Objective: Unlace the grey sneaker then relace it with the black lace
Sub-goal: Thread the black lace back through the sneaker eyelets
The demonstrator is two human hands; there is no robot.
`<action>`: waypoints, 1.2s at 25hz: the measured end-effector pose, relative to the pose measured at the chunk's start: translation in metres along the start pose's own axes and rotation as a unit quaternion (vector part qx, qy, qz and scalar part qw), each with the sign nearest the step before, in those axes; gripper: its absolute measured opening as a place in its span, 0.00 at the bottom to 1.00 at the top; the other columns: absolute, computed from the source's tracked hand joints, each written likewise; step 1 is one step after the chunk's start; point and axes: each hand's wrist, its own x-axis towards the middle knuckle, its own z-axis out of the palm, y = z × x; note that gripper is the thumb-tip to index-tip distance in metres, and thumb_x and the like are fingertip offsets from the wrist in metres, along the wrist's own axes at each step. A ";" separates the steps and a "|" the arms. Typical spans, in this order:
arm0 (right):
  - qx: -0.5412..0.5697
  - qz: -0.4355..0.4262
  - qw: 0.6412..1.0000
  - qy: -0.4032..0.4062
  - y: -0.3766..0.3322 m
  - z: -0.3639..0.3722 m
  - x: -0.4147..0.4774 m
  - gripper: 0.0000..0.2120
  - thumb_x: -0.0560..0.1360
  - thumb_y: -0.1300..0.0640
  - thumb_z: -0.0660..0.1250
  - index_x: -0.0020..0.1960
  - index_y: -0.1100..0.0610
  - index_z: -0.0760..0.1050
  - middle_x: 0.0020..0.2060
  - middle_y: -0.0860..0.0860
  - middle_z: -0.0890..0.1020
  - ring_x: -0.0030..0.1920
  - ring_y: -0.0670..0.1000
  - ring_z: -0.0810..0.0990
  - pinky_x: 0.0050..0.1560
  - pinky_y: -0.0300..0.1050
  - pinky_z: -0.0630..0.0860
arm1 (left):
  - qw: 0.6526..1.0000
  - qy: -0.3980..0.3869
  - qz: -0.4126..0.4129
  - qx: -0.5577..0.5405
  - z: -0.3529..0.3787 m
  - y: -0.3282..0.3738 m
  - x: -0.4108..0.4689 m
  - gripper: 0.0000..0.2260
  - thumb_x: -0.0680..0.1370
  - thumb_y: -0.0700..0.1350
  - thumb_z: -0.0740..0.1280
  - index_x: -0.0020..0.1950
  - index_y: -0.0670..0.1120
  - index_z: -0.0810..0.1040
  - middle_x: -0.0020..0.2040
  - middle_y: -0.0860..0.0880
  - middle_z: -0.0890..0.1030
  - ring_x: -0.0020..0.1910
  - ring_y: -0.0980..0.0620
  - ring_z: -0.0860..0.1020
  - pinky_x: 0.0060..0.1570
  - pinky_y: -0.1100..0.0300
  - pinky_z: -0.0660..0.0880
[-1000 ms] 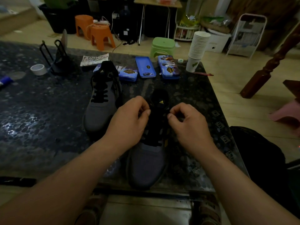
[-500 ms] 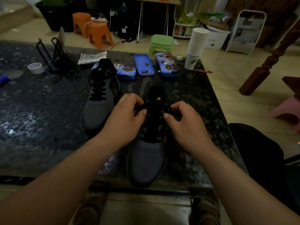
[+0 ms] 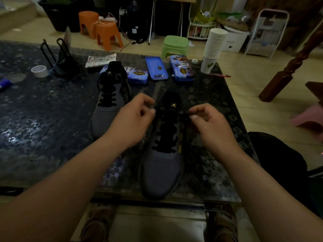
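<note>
- The grey sneaker (image 3: pixel 162 168) is lying on the dark pebbled table (image 3: pixel 43 128) near its front edge. Its toe is pointing toward the person and its tongue, with a small yellow logo, is pointing away.
- The black lace (image 3: pixel 166 137) is running in crossings up the front of that sneaker.
- The left hand (image 3: pixel 132 121) is hovering just beside the left of the tongue. Its fingers are curling in, with thumb and forefinger tips close together. In the dim light I cannot tell whether they are holding any lace.
- The right hand (image 3: pixel 212 128) is sitting at the sneaker's right side. Its thumb and forefinger are pinching a dark bunch of the lace near the top, and the other fingers are curling in.
- A second sneaker (image 3: pixel 108 109), also laced in black, is lying to the left and farther back.
- Three blue tins (image 3: pixel 156 68) are lying behind the shoes.
- A stack of paper cups (image 3: pixel 214 48) is standing at the far right corner.
- A tape roll (image 3: pixel 39 71) is sitting far to the left.
</note>
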 end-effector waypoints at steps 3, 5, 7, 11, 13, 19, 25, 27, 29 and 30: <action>-0.109 -0.066 0.992 -0.014 0.002 0.004 0.003 0.04 0.80 0.56 0.70 0.48 0.48 0.78 0.38 0.46 0.81 0.36 0.42 0.78 0.38 0.36 0.74 | 0.997 -0.015 0.026 0.077 0.002 0.003 0.000 0.04 0.81 0.47 0.70 0.52 0.53 0.75 0.42 0.54 0.80 0.41 0.57 0.78 0.41 0.61 0.76; -0.144 -0.087 0.986 -0.014 0.004 0.005 0.004 0.05 0.79 0.55 0.71 0.45 0.49 0.77 0.38 0.46 0.80 0.37 0.43 0.77 0.40 0.40 0.75 | 0.994 -0.029 0.037 0.096 0.001 0.006 0.001 0.04 0.81 0.46 0.70 0.49 0.52 0.75 0.42 0.53 0.79 0.41 0.55 0.78 0.42 0.59 0.75; -0.162 -0.099 0.982 -0.014 0.005 0.003 0.005 0.05 0.79 0.53 0.70 0.44 0.49 0.76 0.42 0.47 0.81 0.42 0.46 0.79 0.45 0.45 0.77 | 0.992 -0.032 0.047 0.111 -0.002 0.006 0.004 0.05 0.81 0.45 0.70 0.47 0.52 0.75 0.44 0.52 0.78 0.42 0.55 0.76 0.42 0.62 0.73; -0.151 -0.092 0.984 0.022 0.002 -0.004 0.009 0.06 0.78 0.54 0.69 0.43 0.50 0.75 0.46 0.49 0.78 0.44 0.43 0.76 0.43 0.37 0.71 | 0.997 0.038 0.021 0.061 -0.004 0.009 0.009 0.04 0.81 0.42 0.68 0.48 0.44 0.74 0.42 0.47 0.76 0.37 0.55 0.72 0.38 0.60 0.68; -0.119 -0.065 0.990 0.047 0.003 -0.007 0.011 0.06 0.77 0.54 0.67 0.41 0.50 0.74 0.44 0.51 0.79 0.41 0.47 0.76 0.40 0.42 0.69 | 0.996 0.079 -0.010 0.044 -0.006 0.010 0.012 0.05 0.80 0.41 0.67 0.48 0.40 0.74 0.42 0.43 0.77 0.37 0.52 0.72 0.37 0.57 0.68; -0.091 -0.043 0.992 0.072 0.002 -0.007 0.011 0.07 0.76 0.55 0.66 0.40 0.52 0.73 0.43 0.53 0.79 0.39 0.48 0.75 0.39 0.44 0.68 | 0.988 0.141 -0.042 0.039 -0.007 0.004 0.014 0.04 0.77 0.41 0.67 0.46 0.41 0.75 0.45 0.41 0.79 0.44 0.43 0.77 0.43 0.51 0.73; -0.129 0.041 0.986 0.095 0.000 -0.006 -0.001 0.11 0.78 0.44 0.68 0.52 0.51 0.74 0.49 0.50 0.79 0.46 0.47 0.78 0.43 0.45 0.73 | 0.985 0.136 -0.022 0.104 -0.006 0.010 -0.004 0.11 0.79 0.53 0.70 0.50 0.48 0.72 0.46 0.51 0.78 0.42 0.51 0.77 0.43 0.56 0.74; -0.167 0.074 0.983 -0.001 -0.003 0.004 -0.015 0.14 0.77 0.40 0.69 0.50 0.51 0.75 0.44 0.48 0.81 0.45 0.50 0.80 0.42 0.48 0.75 | 0.987 0.008 -0.076 0.141 0.001 0.007 -0.016 0.16 0.78 0.63 0.67 0.48 0.51 0.75 0.40 0.53 0.81 0.40 0.53 0.80 0.42 0.53 0.77; -0.185 0.087 0.977 -0.067 -0.006 0.018 -0.024 0.19 0.75 0.36 0.70 0.52 0.50 0.72 0.44 0.47 0.81 0.44 0.49 0.80 0.39 0.47 0.73 | 0.979 -0.071 -0.102 0.159 0.011 0.002 -0.025 0.19 0.76 0.68 0.66 0.50 0.53 0.75 0.42 0.54 0.82 0.42 0.54 0.81 0.43 0.52 0.79; -0.185 0.090 0.976 -0.069 -0.009 0.024 -0.026 0.20 0.74 0.35 0.70 0.53 0.50 0.71 0.45 0.47 0.81 0.44 0.50 0.80 0.38 0.47 0.73 | 0.979 -0.074 -0.101 0.162 0.013 0.002 -0.027 0.19 0.76 0.68 0.66 0.51 0.53 0.74 0.43 0.54 0.82 0.43 0.53 0.80 0.43 0.52 0.78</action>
